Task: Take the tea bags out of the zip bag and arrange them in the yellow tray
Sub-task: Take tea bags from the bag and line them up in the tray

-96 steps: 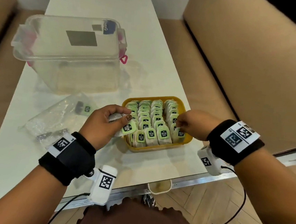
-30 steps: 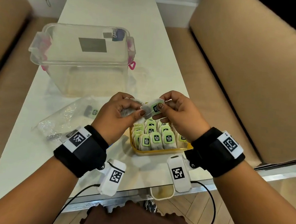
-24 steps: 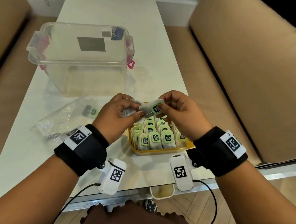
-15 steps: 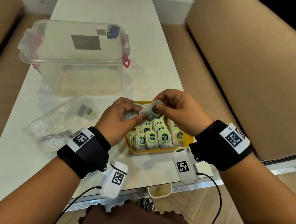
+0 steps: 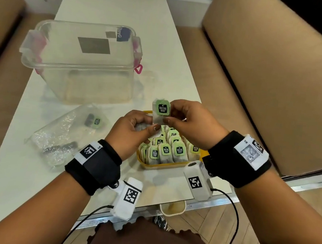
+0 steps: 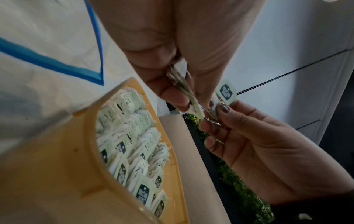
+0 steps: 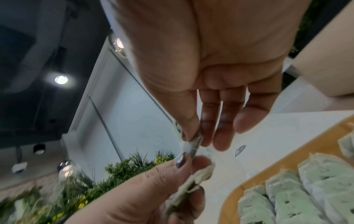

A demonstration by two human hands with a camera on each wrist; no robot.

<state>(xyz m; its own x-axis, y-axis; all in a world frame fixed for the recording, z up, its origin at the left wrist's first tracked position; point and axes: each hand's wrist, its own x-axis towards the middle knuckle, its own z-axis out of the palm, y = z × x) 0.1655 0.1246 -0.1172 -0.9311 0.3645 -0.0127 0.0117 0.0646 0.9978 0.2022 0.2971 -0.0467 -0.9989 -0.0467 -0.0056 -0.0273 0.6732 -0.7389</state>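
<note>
One tea bag [image 5: 161, 110] with a green tag stands upright above the yellow tray [image 5: 162, 167]. My right hand [image 5: 169, 113] pinches it between thumb and fingers. Just left of it, my left hand [image 5: 148, 125] grips a small bundle of tea bags [image 5: 141, 127], touching the lower edge of the upright bag. In the left wrist view the bundle [image 6: 181, 84] sits in the left fingers, the tag [image 6: 226, 92] beside it. The right wrist view shows the pinched bag [image 7: 195, 144] edge-on. Rows of tea bags [image 5: 166, 152] fill the tray. The clear zip bag [image 5: 66, 132] lies left, with one tagged bag [image 5: 97, 121] inside.
A clear plastic container [image 5: 83, 61] with pink latches stands at the back left of the white table [image 5: 112, 5]. Tan benches [image 5: 268, 83] run along both sides. The table's front edge [image 5: 217, 203] lies just below the tray.
My right hand left the tray's right row and met the left hand above the tray. It has drawn one tea bag up from the left hand's bundle and turned it upright.
</note>
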